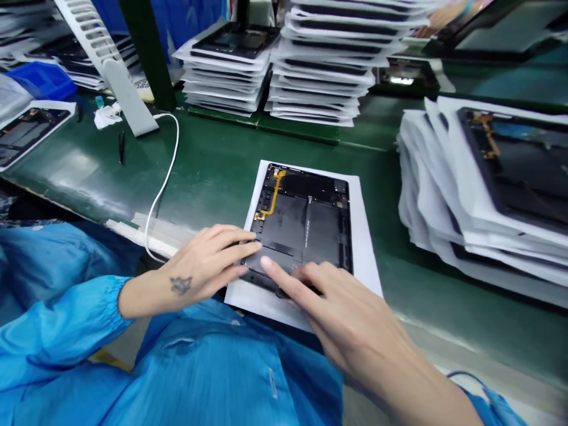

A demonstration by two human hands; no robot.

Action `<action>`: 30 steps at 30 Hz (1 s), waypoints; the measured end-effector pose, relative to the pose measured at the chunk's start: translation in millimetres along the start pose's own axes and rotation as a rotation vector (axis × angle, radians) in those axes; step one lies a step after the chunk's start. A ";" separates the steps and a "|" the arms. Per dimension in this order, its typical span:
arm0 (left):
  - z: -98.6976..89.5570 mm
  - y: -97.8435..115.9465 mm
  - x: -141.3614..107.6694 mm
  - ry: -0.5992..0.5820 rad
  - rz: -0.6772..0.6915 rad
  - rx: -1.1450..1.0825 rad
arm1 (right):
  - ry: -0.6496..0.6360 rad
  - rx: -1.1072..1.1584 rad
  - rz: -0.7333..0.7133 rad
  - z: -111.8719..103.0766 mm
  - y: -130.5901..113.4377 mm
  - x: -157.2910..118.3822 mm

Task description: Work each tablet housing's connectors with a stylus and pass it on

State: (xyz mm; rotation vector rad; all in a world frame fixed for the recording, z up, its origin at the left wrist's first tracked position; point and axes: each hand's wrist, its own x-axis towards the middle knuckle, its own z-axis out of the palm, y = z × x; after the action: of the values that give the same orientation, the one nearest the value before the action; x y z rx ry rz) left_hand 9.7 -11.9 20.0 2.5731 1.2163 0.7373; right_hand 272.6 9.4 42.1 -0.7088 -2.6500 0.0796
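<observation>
A black tablet [290, 222] lies with its inside facing up on a white paper sheet [366, 254]. An orange flex cable [275, 198] runs along its upper left side, and dark battery panels fill the middle. My left hand [217, 254] reaches in from the left with fingers stretched out, their tips at the tablet's lower left edge. My right hand [337, 307] is over the lower edge. One finger points out onto the tablet's surface, while the others are bent and partly hidden. Neither hand shows anything lifted.
Paper-layered stacks of tablets stand at the back, a shorter stack [226, 77] and a taller stack [323, 65]. Another stack [426, 177] rises on the right. A white stand [126, 94], its cable [171, 171], black tweezers [121, 147] and a blue bin [42, 81] are on the left.
</observation>
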 end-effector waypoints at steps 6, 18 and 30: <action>-7.8 -9.0 4.0 -0.194 -0.042 -0.143 | 0.033 0.169 -0.036 11.7 10.0 4.0; 1.7 -27.6 0.6 -0.186 0.014 -0.196 | -0.009 0.081 -0.003 30.1 -1.6 15.0; 0.5 -23.2 3.1 -0.156 0.043 -0.089 | -0.007 -0.004 -0.002 36.1 -6.7 17.5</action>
State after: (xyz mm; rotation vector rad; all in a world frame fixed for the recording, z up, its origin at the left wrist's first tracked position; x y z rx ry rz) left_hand -3.9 5.4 11.8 2.5370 1.0603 0.5729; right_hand 241.6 13.9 16.2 -0.7077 -2.6582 0.0765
